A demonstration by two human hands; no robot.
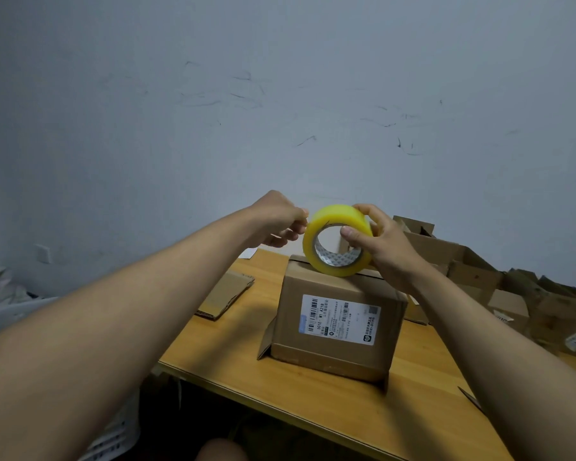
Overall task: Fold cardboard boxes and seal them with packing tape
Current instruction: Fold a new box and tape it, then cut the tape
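A brown cardboard box with a white shipping label on its near face stands on the wooden table. Flaps stick out at its lower edges. Just above its top I hold a yellow roll of packing tape. My right hand grips the roll, thumb through the core and fingers over the outer rim. My left hand is at the roll's left edge, with fingertips pinching at the tape's surface there. Whether a loose tape end is lifted cannot be seen.
A flattened cardboard piece lies on the table to the left of the box. Several opened and crumpled boxes are piled at the right. A scuffed white wall stands behind the table. White material sits at the far left.
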